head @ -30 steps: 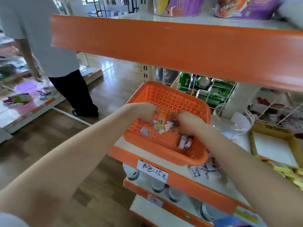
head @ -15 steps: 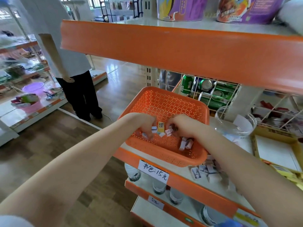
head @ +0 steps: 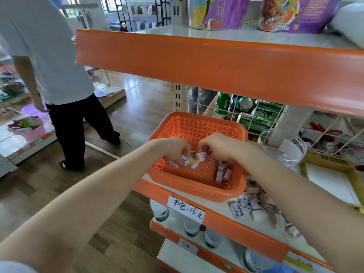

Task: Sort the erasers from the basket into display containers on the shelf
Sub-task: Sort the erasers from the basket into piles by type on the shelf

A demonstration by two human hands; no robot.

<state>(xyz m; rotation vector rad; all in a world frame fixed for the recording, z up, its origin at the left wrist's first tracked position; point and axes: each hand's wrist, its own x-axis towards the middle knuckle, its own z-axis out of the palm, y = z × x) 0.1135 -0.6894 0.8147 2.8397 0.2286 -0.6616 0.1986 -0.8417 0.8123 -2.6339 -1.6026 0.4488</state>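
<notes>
Head view: both hands are down in the orange basket (head: 197, 187), which sits at the front of the shelf (head: 236, 230). The left hand (head: 173, 149) has its fingers curled round small white erasers (head: 182, 160). The right hand (head: 220, 146) is curled too, pinching a pink eraser (head: 201, 156). A yellow eraser (head: 193, 157) sits between the hands (cannot tell which one holds it). Spare pink erasers (head: 223, 173) lie in the basket's right corner, and loose erasers (head: 249, 203) lie on the shelf just beside it. A clear jar (head: 283, 152) and a yellow tray (head: 325, 163) stand to the right.

Orange perforated basket (head: 199, 127) w/ pink-white erasers (head: 222, 172), one yellow eraser (head: 193, 157); orange shelf edge (head: 216, 64).
</notes>
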